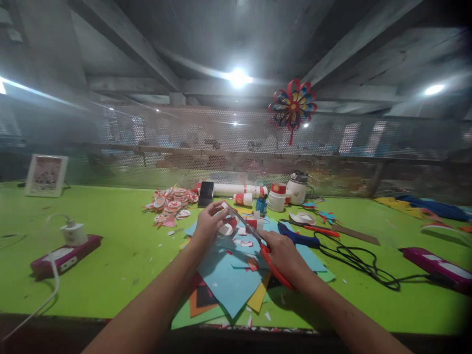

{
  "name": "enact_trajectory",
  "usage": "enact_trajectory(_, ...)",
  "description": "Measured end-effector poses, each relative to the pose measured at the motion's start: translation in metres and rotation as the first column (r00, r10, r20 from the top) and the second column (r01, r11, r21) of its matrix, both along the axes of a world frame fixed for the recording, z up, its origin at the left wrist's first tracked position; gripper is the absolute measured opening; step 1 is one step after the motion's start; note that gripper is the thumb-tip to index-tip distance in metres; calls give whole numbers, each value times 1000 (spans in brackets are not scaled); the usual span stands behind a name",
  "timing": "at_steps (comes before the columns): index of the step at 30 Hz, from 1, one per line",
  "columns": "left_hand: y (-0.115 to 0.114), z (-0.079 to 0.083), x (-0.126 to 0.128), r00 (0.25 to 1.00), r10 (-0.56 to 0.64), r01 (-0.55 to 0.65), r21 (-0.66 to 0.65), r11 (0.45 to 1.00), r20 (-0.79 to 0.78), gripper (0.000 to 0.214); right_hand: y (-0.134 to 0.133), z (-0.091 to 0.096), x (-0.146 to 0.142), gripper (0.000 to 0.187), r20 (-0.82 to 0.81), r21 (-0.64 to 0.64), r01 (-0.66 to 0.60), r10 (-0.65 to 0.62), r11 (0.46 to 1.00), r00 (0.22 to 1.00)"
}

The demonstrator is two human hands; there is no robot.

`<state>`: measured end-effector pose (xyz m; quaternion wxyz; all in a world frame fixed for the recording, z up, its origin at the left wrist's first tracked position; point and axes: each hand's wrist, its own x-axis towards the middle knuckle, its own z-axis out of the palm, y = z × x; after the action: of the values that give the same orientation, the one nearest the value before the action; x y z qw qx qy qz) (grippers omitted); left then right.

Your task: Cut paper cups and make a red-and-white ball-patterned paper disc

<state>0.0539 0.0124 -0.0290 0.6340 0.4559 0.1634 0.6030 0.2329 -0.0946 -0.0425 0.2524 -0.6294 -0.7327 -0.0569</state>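
Note:
My left hand [211, 222] is closed on a small white piece of paper [225, 205], held up above the blue sheets. In my right hand [283, 253] are red-handled scissors [272, 265], my fingers around the handles. Their metal blades point up and left, with the tips by the paper piece. Beneath both hands lie light blue paper sheets [232, 290] on other coloured sheets, with white and red cut scraps [243, 243] scattered over them. A red and white paper cup [254, 225] lies just behind the blades.
A blue glue gun [298, 237] with a coiled black cable lies to the right, before a purple power strip [435, 268]. Behind are a phone [205, 194], a pile of paper cutouts [171, 202], stacked cups [277, 197] and a white bottle [297, 189]. Another power strip [66, 255] is left.

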Motion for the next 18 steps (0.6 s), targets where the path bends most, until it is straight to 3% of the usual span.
enact_trajectory(18,-2,-4,2,999,-29,29,-1,1000,-16,39,-7,4,-6,28,-72,-7,-18,18,1000,997)
